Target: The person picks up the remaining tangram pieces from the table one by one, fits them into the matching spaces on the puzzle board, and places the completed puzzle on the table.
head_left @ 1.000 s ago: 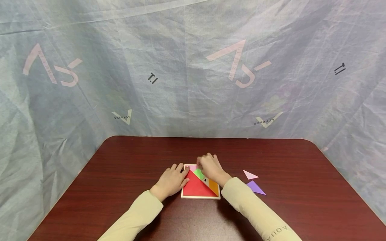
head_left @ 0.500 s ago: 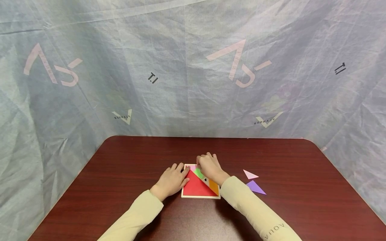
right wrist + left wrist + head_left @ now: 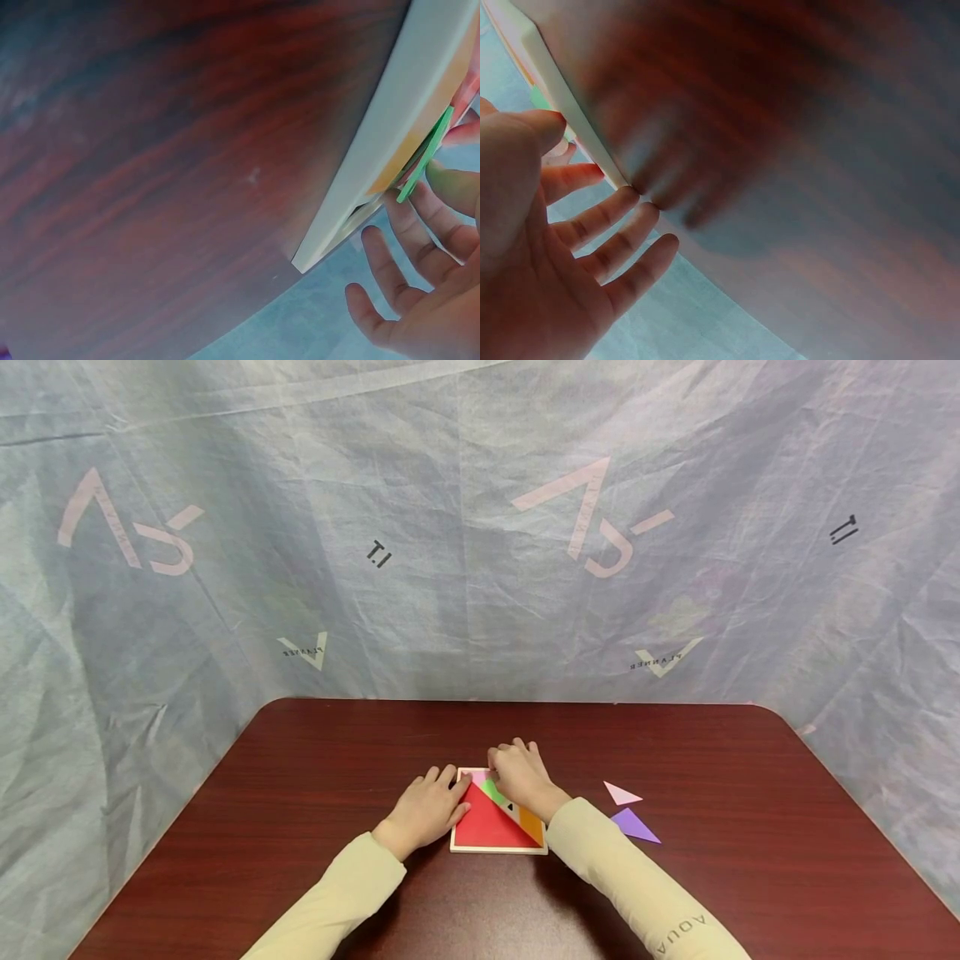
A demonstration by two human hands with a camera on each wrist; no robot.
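A small square tangram tray with a pale rim lies on the table. In it sit a large red triangle, an orange piece and a pink piece at the far left corner. My left hand rests at the tray's left side, fingers spread, forefinger and thumb over the rim by the red triangle. Over the far part of the tray, my right hand pinches a green tangram piece between thumb and fingers. The right wrist view shows that piece tilted up out of the tray.
To the right of the tray, a pale pink triangle and a purple triangle lie on the dark red wooden table. A grey printed cloth hangs behind and around the table.
My right forearm has shifted slightly left, and a bit less of the green piece shows in the head view. The left hand has stayed in place.
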